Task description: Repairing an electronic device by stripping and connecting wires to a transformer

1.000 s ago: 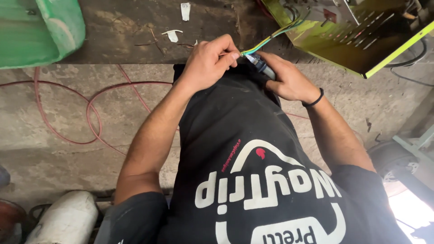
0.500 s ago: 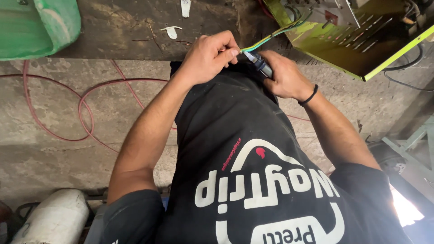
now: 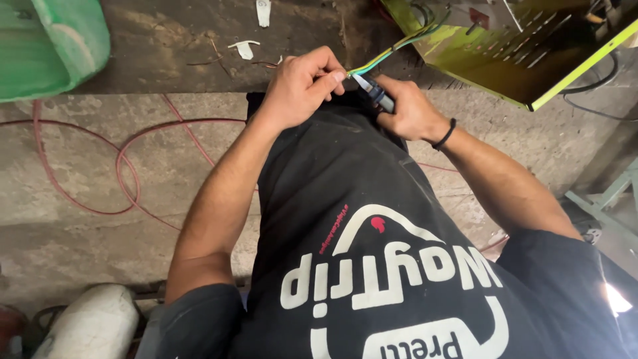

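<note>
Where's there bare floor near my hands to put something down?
Bare concrete floor lies left of the left hand, inside and below the red cable loops. It is crowded ahead: the right hand holds a tool on wires from the yellow-green metal box.

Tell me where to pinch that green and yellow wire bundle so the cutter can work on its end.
Pinch the wire bundle just behind its free end, where the left hand holds it now, coming from the left. The wires run taut up-right into the yellow-green metal box, and the cutter in the right hand takes the right side.
</note>
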